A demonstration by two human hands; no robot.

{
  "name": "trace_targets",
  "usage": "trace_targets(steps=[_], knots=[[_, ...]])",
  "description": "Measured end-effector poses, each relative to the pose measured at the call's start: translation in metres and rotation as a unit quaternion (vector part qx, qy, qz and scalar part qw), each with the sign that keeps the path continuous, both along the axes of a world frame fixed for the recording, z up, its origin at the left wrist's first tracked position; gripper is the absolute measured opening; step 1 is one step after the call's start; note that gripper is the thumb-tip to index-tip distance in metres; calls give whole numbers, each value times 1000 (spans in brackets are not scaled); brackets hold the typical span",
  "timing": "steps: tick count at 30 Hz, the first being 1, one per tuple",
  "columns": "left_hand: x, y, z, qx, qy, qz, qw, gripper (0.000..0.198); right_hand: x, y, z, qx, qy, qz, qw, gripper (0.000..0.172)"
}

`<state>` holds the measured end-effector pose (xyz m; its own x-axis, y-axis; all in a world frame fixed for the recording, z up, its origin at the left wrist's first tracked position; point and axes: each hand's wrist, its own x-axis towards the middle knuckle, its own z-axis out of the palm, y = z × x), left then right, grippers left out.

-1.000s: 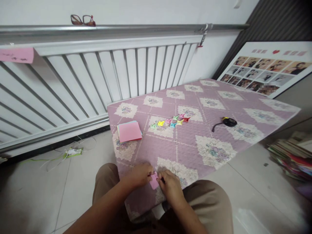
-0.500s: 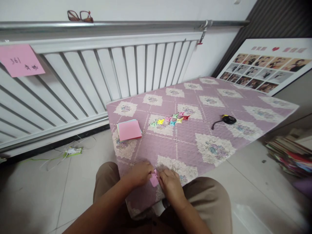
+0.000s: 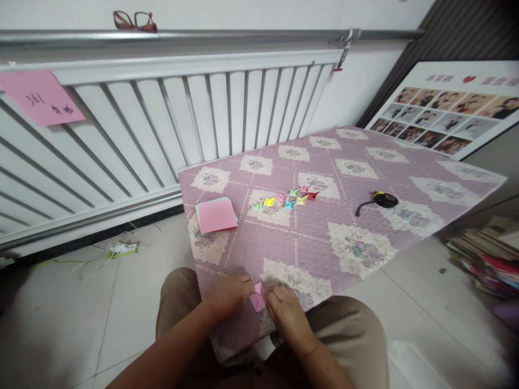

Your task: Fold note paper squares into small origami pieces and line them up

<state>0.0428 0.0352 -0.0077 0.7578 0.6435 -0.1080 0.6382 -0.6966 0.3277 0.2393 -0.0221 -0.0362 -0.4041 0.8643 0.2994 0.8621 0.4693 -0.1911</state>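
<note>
A small folded piece of pink paper (image 3: 258, 300) lies at the near end of the cloth-covered table, between my two hands. My left hand (image 3: 234, 292) pinches its left edge with curled fingers. At its right edge, my right hand (image 3: 285, 306) grips with fingers pressed together; the fingertips are partly hidden. Farther up the table, several small folded paper figures (image 3: 290, 205) in green, yellow, pink, blue and red sit in two close rows. A stack of square coloured paper (image 3: 218, 215), pink on top, rests to the left.
A black and yellow object with a short strap (image 3: 385, 200) lies on the floral tablecloth (image 3: 279, 248) at right. Behind stands a white radiator (image 3: 227, 113) with glasses (image 3: 135, 21) on its pipe. A photo board (image 3: 450, 108) leans at far right. A power strip (image 3: 124, 249) lies on the floor.
The upper part of the pink paper has opened out flatter between my fingers. Both hands stay in nearly the same place, and the view has shifted slightly.
</note>
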Motion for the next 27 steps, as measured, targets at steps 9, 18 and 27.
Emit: trace_targets(steps=[9, 18, 27], knots=[[-4, -11, -5, 66, 19, -9, 998, 17, 2, -3, 9, -5, -7, 59, 998, 7], [-7, -18, -9, 108, 17, -31, 994, 15, 5, -3, 7, -18, -23, 76, 997, 10], [-11, -25, -12, 148, -9, -32, 988, 9, 6, 0, 7, -5, -24, 85, 996, 7]])
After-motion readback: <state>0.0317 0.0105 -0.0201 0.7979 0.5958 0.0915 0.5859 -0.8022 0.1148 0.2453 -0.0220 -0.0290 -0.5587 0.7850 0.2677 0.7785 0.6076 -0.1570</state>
